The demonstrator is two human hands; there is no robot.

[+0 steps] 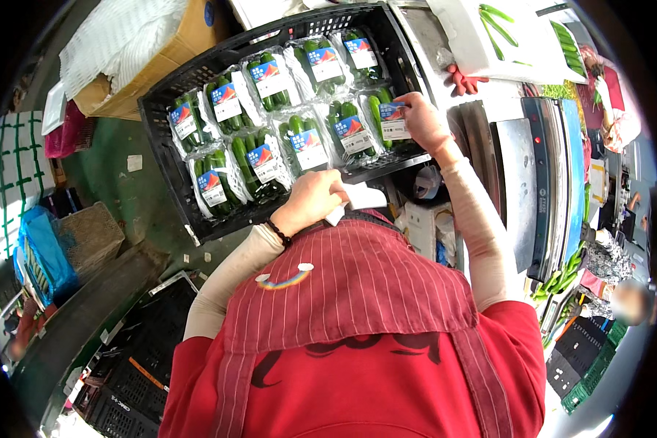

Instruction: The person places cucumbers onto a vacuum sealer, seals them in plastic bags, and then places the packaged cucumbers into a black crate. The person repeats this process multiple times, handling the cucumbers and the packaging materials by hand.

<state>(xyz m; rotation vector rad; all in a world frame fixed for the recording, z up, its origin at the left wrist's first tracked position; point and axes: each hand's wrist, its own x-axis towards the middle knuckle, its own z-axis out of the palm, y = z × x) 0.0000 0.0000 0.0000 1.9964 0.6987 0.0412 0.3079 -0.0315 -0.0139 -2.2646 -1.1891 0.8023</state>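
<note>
Left hand (312, 201) is gripping a white strip (366, 196); right hand (427, 125), grip unclear, is touching a cucumber pack (388, 125) at the black crate (174, 171)'s near-right corner.

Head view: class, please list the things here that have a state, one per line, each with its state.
Left hand: closed on white paper
Right hand: touching a pack's label
Black crate: open-topped, holding two rows
Vegetable packs: wrapped, labelled
Cardboard box: open, white netting bulging out
Red glove: unworn, right of crate
</note>
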